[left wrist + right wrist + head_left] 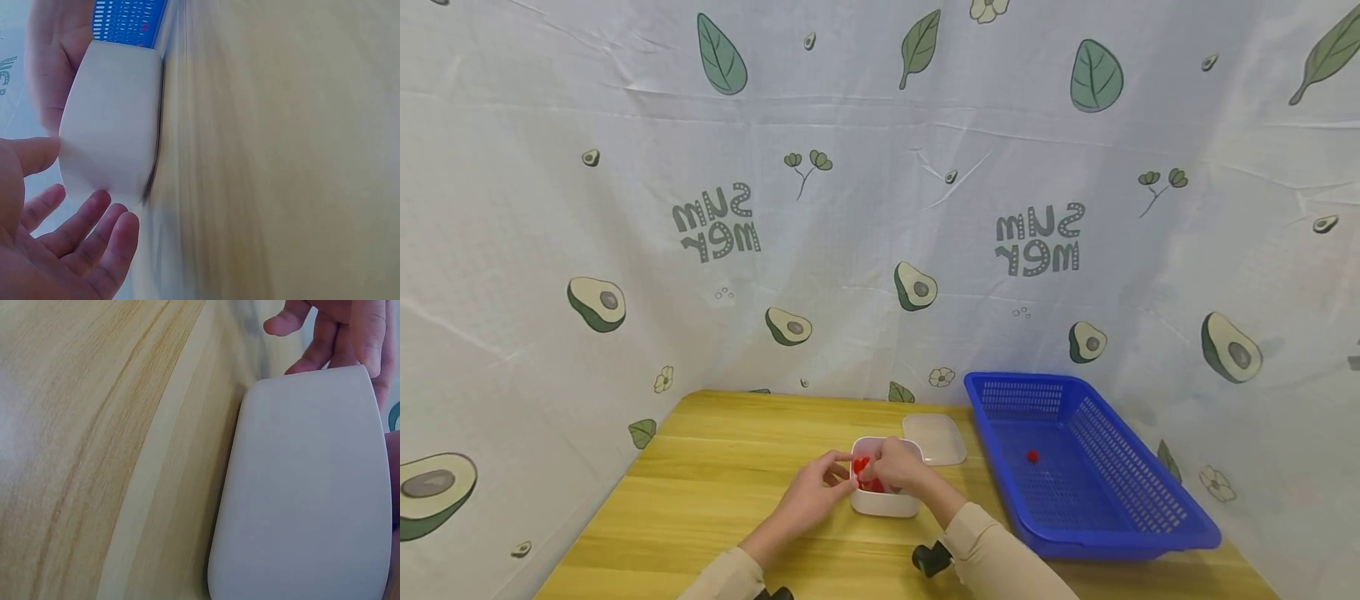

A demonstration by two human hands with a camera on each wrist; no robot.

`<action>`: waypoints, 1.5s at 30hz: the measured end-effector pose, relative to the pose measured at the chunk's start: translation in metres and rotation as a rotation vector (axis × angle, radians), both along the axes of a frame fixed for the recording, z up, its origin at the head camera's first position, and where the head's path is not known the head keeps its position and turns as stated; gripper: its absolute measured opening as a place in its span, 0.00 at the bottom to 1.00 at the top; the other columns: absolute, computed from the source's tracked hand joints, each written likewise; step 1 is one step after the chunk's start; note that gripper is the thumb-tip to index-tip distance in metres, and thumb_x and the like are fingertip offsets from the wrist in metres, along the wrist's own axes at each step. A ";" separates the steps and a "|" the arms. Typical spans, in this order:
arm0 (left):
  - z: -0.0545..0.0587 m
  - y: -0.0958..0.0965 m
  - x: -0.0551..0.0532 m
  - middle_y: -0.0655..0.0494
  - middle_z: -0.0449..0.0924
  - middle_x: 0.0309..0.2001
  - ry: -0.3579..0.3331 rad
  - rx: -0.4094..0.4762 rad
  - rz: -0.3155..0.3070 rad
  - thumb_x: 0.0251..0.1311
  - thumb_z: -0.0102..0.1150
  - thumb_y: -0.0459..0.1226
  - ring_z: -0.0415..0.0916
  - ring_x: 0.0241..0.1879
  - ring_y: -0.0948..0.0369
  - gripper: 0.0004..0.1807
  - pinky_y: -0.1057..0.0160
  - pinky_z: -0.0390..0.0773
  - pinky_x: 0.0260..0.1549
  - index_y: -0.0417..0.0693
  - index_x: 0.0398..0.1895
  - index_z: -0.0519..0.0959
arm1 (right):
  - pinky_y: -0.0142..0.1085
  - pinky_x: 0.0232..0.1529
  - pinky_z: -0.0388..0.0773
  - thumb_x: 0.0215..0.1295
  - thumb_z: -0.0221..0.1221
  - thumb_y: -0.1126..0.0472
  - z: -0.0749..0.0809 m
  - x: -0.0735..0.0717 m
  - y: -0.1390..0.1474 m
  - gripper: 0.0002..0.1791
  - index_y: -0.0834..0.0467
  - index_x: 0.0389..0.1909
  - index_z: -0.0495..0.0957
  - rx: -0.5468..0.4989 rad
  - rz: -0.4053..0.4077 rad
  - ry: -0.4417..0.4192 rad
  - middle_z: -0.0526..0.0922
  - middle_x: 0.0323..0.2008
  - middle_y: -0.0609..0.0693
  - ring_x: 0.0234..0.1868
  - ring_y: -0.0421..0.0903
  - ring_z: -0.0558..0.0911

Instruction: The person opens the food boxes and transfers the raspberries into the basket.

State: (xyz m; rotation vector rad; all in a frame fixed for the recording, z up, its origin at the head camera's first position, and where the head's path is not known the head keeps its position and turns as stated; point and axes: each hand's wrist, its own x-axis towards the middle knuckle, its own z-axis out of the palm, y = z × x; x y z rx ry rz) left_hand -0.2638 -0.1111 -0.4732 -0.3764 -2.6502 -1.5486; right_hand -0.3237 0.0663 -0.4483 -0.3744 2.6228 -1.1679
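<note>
On the wooden table stands a white plastic box holding several small red pieces whose kind is too small to tell. My left hand holds the box at its left end; in the left wrist view, thumb and fingers lie against its wall and rim. From the right, my right hand reaches down into the box among the red pieces. Its fingertips are mostly hidden, so whether they pinch one cannot be told. The right wrist view shows mainly the box's side.
A blue plastic basket stands to the right, with one small red piece on its floor. Behind the box lies a translucent lid. A patterned cloth hangs along the table's back and sides.
</note>
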 end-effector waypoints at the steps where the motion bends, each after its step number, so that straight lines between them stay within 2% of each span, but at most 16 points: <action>1: 0.000 0.000 0.000 0.54 0.82 0.45 0.006 -0.003 -0.002 0.66 0.64 0.42 0.77 0.43 0.58 0.23 0.59 0.78 0.41 0.47 0.62 0.76 | 0.29 0.14 0.58 0.61 0.67 0.63 0.000 0.000 0.000 0.14 0.63 0.19 0.78 -0.011 0.004 0.000 0.70 0.15 0.47 0.12 0.41 0.61; 5: -0.002 0.000 0.001 0.53 0.82 0.44 0.017 -0.011 -0.008 0.66 0.64 0.42 0.77 0.43 0.58 0.23 0.60 0.79 0.41 0.47 0.62 0.77 | 0.29 0.13 0.55 0.62 0.67 0.64 -0.002 0.000 0.001 0.16 0.64 0.17 0.77 -0.039 0.017 -0.006 0.66 0.12 0.45 0.11 0.39 0.59; 12: -0.002 0.004 0.000 0.55 0.82 0.44 -0.005 -0.007 0.006 0.66 0.65 0.45 0.77 0.43 0.58 0.22 0.59 0.78 0.41 0.49 0.60 0.79 | 0.29 0.13 0.55 0.62 0.66 0.63 -0.004 -0.001 0.003 0.15 0.64 0.18 0.77 -0.032 0.017 0.011 0.64 0.11 0.44 0.10 0.40 0.58; 21: -0.001 0.005 0.002 0.56 0.82 0.44 -0.007 -0.007 0.015 0.65 0.66 0.44 0.77 0.43 0.58 0.21 0.57 0.80 0.43 0.50 0.59 0.79 | 0.30 0.15 0.56 0.63 0.66 0.60 0.009 -0.005 0.006 0.10 0.63 0.27 0.84 -0.042 0.023 0.016 0.74 0.17 0.49 0.12 0.41 0.59; 29: -0.001 0.005 0.002 0.54 0.81 0.44 -0.010 -0.011 0.033 0.65 0.66 0.44 0.77 0.44 0.57 0.22 0.55 0.80 0.43 0.50 0.60 0.79 | 0.30 0.20 0.66 0.64 0.64 0.61 0.026 -0.003 0.015 0.07 0.61 0.33 0.86 -0.070 0.017 0.015 0.83 0.27 0.59 0.17 0.42 0.65; 38: -0.002 0.004 0.000 0.56 0.82 0.44 -0.031 0.005 0.044 0.65 0.66 0.45 0.77 0.44 0.58 0.22 0.57 0.79 0.43 0.50 0.60 0.79 | 0.30 0.17 0.58 0.65 0.64 0.59 0.044 -0.008 0.033 0.09 0.60 0.38 0.87 -0.107 0.016 -0.013 0.69 0.16 0.45 0.13 0.40 0.60; 45: -0.002 0.004 -0.002 0.56 0.82 0.44 -0.025 0.016 0.040 0.64 0.67 0.44 0.76 0.43 0.58 0.21 0.59 0.79 0.41 0.50 0.58 0.79 | 0.30 0.16 0.55 0.65 0.64 0.63 0.064 -0.013 0.051 0.09 0.66 0.38 0.85 -0.215 -0.005 -0.055 0.62 0.14 0.45 0.13 0.41 0.56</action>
